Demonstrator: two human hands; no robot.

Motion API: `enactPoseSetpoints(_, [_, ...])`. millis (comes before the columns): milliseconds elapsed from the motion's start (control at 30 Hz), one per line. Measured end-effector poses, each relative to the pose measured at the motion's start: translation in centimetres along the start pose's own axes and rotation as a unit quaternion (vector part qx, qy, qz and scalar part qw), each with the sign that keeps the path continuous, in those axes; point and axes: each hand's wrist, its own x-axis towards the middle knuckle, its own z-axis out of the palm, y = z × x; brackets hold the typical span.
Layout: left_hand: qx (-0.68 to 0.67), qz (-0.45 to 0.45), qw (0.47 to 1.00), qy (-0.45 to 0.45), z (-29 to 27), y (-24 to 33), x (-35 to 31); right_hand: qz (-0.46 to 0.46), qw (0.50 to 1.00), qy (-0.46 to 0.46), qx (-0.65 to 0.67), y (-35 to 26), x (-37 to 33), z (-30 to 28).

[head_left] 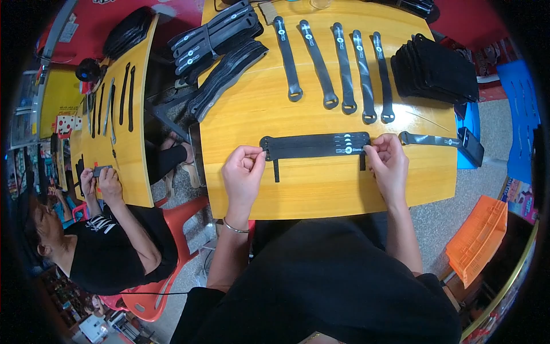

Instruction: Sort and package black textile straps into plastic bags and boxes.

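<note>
A flat set of black straps, lined up side by side with white print at the right end, lies across the near part of the yellow table. My left hand pinches its left end between thumb and fingers. At its right end, my right hand pinches the edge the same way. Two narrow black strips stick out below the set, one near each end. Just right of my right hand lies a single black strap with a rounded, slotted end, reaching toward a dark phone-like object.
Several loose straps fan out across the far side of the table. Bundled straps lie far left, a stack of black pieces far right. An orange crate stands right. Leftward, a co-worker's hands work at another table.
</note>
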Motion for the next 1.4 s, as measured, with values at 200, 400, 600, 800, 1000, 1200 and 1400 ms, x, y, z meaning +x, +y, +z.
enactPoseSetpoints(200, [-0.008,0.006,1.000,0.004,0.02,-0.02,-0.05,-0.014,1.000,0.002,-0.010,0.13,0.03,0.01])
enactPoseSetpoints(400, [0.000,0.016,1.000,-0.004,-0.07,-0.35,-0.01,-0.003,1.000,0.002,-0.004,-0.10,-0.02,-0.11])
enactPoseSetpoints(600, [0.015,0.011,1.000,-0.004,-0.06,-0.05,-0.08,-0.004,1.000,0.000,-0.005,0.07,0.00,-0.08])
enactPoseSetpoints(800, [-0.017,0.006,1.000,-0.004,-0.18,-0.56,-0.03,-0.010,1.000,0.007,-0.007,0.06,0.03,0.14])
enactPoseSetpoints(1000, [0.017,0.011,1.000,-0.006,-0.29,-0.68,0.06,-0.005,1.000,0.001,-0.013,-0.11,0.03,-0.07])
enactPoseSetpoints(1200, [0.026,0.028,0.999,0.002,-0.17,-0.45,-0.03,-0.001,1.000,0.001,-0.003,0.38,0.08,0.00])
enactPoseSetpoints(1400, [0.033,0.026,0.999,0.012,0.00,-0.04,-0.15,-0.003,1.000,0.000,-0.002,0.07,-0.01,-0.05])
